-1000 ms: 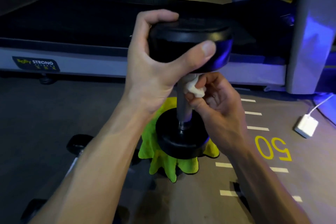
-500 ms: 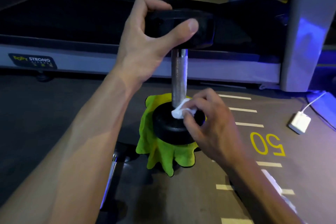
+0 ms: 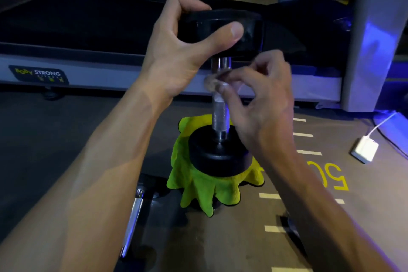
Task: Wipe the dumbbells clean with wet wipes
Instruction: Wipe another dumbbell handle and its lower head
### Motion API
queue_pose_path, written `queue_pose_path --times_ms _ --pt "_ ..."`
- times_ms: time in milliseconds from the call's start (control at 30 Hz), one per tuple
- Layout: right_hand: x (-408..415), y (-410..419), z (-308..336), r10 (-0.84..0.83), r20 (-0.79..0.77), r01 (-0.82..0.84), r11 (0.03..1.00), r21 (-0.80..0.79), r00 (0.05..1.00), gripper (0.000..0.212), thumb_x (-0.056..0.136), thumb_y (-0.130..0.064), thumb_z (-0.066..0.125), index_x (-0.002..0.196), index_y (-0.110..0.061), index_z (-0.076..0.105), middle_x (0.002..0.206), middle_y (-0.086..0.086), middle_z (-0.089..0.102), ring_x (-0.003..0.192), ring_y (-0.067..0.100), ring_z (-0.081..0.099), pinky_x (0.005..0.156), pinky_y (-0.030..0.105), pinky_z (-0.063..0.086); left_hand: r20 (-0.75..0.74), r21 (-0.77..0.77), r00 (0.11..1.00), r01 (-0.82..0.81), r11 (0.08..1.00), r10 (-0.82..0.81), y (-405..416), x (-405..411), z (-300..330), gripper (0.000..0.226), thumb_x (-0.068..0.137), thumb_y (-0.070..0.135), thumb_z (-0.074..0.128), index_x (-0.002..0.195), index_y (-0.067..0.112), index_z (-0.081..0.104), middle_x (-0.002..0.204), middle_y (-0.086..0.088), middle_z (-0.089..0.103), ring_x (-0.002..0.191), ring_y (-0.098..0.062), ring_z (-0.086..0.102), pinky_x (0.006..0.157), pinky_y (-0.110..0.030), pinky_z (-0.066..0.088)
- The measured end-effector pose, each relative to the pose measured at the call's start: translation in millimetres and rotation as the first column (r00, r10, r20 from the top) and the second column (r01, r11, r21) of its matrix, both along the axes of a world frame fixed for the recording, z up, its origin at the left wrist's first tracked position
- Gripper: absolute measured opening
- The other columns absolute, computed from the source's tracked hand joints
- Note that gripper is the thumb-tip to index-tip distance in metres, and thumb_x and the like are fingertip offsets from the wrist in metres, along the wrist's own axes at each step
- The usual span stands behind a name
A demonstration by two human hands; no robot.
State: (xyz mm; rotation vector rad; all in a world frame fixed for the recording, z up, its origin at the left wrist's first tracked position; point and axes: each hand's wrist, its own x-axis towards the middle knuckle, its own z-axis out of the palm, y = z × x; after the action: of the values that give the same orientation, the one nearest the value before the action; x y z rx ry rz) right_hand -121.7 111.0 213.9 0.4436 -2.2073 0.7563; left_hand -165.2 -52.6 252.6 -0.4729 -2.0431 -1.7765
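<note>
A black dumbbell (image 3: 218,157) with a metal handle stands upright, its lower head resting on a green cloth (image 3: 198,187) on the floor. My left hand (image 3: 183,51) grips the upper head from the left, thumb across its front. My right hand (image 3: 260,99) pinches a small crumpled wet wipe (image 3: 212,81) against the upper part of the handle, just under the top head; the wipe is blurred by motion.
A second dumbbell (image 3: 134,216) lies on the floor under my left forearm. A treadmill (image 3: 88,35) runs across the back, its grey post (image 3: 375,35) at right. A white charger (image 3: 364,149) with cable lies at right on the floor, near yellow "50" markings.
My right hand has moved the wipe from the lower head up the handle to just below the top head. The left hand keeps its grip on the top head.
</note>
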Motion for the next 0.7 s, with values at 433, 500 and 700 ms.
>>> queue_pose_path --times_ms 433,500,700 --pt "14 14 -25 0.215 0.297 -0.190 0.975 -0.111 0.930 0.012 0.083 -0.018 0.077 0.081 -0.017 0.066 0.084 -0.003 0.065 0.077 0.012 0.062 0.071 0.030 0.052 -0.004 0.052 1.000 -0.002 0.999 0.002 -2 -3 -3 0.050 0.077 0.046 0.087 0.108 0.020 0.057 0.107 0.007 0.066 0.100 -0.004 0.063 0.096 -0.033 0.056" --pt "22 21 -37 0.214 0.387 -0.190 0.977 -0.101 0.897 0.012 0.081 -0.022 0.075 0.077 -0.019 0.064 0.082 -0.005 0.065 0.076 0.013 0.062 0.071 0.039 0.051 -0.001 0.060 1.000 0.002 0.998 -0.002 -3 -3 -3 0.049 0.077 0.045 0.086 0.107 0.020 0.058 0.105 0.009 0.066 0.099 -0.003 0.063 0.094 -0.031 0.056" --pt "-12 11 -1 0.282 0.237 -0.199 0.926 -0.321 0.930 0.008 0.089 -0.017 0.073 0.091 -0.011 0.068 0.091 0.002 0.072 0.087 0.016 0.071 0.079 0.044 0.059 0.011 0.081 1.000 0.009 0.997 -0.010 -3 -3 -3 0.046 0.076 0.044 0.087 0.106 0.024 0.059 0.108 0.009 0.066 0.103 -0.003 0.063 0.101 -0.040 0.057"
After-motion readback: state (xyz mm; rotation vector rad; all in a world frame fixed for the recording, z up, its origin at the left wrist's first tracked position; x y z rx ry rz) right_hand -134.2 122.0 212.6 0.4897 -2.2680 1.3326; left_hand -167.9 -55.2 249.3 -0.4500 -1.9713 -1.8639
